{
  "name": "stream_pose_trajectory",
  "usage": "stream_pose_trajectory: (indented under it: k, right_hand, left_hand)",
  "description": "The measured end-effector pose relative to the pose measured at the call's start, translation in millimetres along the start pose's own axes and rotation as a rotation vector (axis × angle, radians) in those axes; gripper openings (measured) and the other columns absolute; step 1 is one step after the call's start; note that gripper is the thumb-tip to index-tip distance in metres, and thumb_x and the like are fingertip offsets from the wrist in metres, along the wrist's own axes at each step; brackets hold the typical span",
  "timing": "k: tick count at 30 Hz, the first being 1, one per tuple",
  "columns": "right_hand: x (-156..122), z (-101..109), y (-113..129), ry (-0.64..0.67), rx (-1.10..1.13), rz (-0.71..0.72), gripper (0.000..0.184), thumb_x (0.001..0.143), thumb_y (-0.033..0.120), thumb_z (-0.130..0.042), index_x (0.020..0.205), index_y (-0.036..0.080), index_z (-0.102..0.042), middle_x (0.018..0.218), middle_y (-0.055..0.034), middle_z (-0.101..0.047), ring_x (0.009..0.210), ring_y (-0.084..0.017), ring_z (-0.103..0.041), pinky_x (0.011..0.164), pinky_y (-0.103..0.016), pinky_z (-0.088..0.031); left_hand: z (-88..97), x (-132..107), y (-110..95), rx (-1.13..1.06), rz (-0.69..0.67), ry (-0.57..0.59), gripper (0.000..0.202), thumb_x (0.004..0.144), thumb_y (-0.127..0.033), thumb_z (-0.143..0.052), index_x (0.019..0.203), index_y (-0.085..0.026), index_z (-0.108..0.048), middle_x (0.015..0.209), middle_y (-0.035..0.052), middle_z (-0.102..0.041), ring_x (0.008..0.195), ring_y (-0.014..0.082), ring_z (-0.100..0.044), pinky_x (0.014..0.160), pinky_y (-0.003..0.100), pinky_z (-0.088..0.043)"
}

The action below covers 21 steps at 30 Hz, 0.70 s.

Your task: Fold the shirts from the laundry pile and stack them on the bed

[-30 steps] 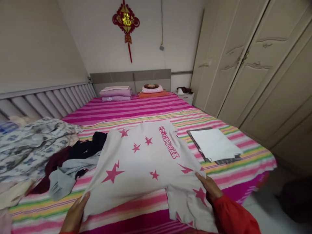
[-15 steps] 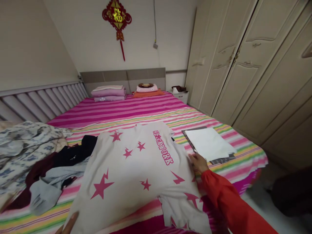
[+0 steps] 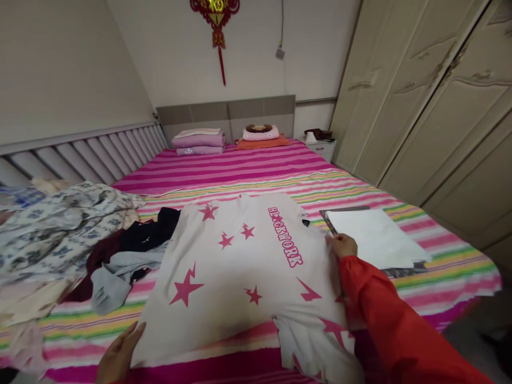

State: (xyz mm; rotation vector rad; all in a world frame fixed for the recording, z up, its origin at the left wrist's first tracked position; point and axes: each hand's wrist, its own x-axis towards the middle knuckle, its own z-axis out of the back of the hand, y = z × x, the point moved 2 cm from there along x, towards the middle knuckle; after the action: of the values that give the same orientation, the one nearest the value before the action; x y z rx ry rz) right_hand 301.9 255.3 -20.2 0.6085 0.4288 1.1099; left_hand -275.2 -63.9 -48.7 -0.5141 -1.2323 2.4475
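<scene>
A white T-shirt (image 3: 236, 266) with pink stars and "BLACKWORK" lettering is spread across the bed, its neck toward the right. My right hand (image 3: 344, 246), in a red sleeve, pinches the shirt by the shoulder close to the collar. At the bottom left, the fingers of my left hand (image 3: 120, 354) close on the hem corner; part of that hand is cut off by the frame. The near sleeve of the shirt hangs over the bed's front edge. Just beyond my right hand lies a stack of folded white and grey clothes (image 3: 378, 237).
Loose clothes (image 3: 148, 234) and a floral cloth (image 3: 80, 229) are heaped on the left of the striped bed (image 3: 224, 173). Folded bedding (image 3: 200, 141) is by the headboard. A wardrobe (image 3: 424, 96) stands on the right, a nightstand (image 3: 326, 151) at the back.
The view has swung left, so everything appears further right. More of my left hand now shows at the hem. My right hand stays at the shirt's shoulder.
</scene>
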Motion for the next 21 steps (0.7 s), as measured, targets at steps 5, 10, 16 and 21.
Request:
stream_pose_trajectory:
  k: [5,10,16,21]
  right_hand:
    - [-17.4,3.7,5.5,-0.092,-0.162,0.055,0.020,0.079,0.024,-0.056,0.091,0.013,-0.068,0.098,-0.0197,-0.068,0.096,-0.031,-0.063,0.077,-0.038,-0.047]
    - [-61.6,-36.6,39.5,-0.003,-0.237,0.669,0.045,0.089,0.035,-0.045,0.130,0.019,-0.056,0.143,-0.0136,-0.048,0.134,-0.029,-0.039,0.107,-0.045,-0.032]
    - [-65.4,-64.1,27.9,0.275,-0.398,0.815,0.048,0.094,0.039,-0.037,0.139,0.030,-0.047,0.149,-0.0045,-0.042,0.140,-0.026,-0.032,0.112,-0.053,-0.020]
    - [-36.0,-39.5,-2.2,0.117,-0.329,0.500,0.047,0.092,0.029,-0.035,0.135,0.021,-0.052,0.145,-0.0092,-0.047,0.137,-0.026,-0.037,0.113,-0.051,-0.024]
  left_hand:
    - [-0.3,19.1,4.7,0.089,0.142,0.078,0.060,0.051,-0.056,-0.068,0.100,-0.021,-0.066,0.085,0.0077,-0.067,0.099,0.0333,-0.063,0.093,0.046,-0.049]
    - [-8.6,42.1,12.7,0.098,0.203,0.060,0.052,0.043,-0.053,-0.074,0.084,-0.024,-0.067,0.068,0.0034,-0.061,0.087,0.0336,-0.064,0.088,0.048,-0.050]
    - [-5.6,20.8,7.8,0.082,0.194,-0.007,0.047,0.042,-0.052,-0.076,0.078,-0.024,-0.065,0.077,0.0057,-0.064,0.092,0.0350,-0.063,0.091,0.050,-0.048]
    - [-2.5,-0.9,5.6,0.052,0.151,-0.004,0.051,0.052,-0.056,-0.071,0.089,-0.021,-0.067,0.088,0.0085,-0.068,0.098,0.0336,-0.063,0.095,0.049,-0.047]
